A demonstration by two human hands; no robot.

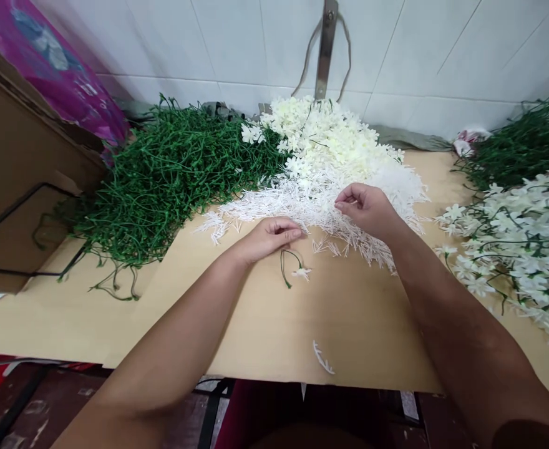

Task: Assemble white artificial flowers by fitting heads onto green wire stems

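Observation:
My left hand (272,240) rests just above the table at the near edge of a pile of white plastic stamen-like sprigs (274,202), thumb and fingers pressed together. What it grips, if anything, is hidden. Right below it a bent green artificial stem (282,268) carries a small white sprig piece (301,273) at one end; whether it touches the fingers I cannot tell. Over the same pile, my right hand (363,209) is closed in a pinch, its fingertips at the white pieces. Behind are heaped cream-white artificial flower heads (330,134).
A large heap of green plastic stems (176,168) lies to the left, near a cardboard box (17,168) and a purple bag (63,68). Stemmed white flowers (527,243) and more green stems (531,143) are on the right. One loose white sprig (322,357) lies near the front edge.

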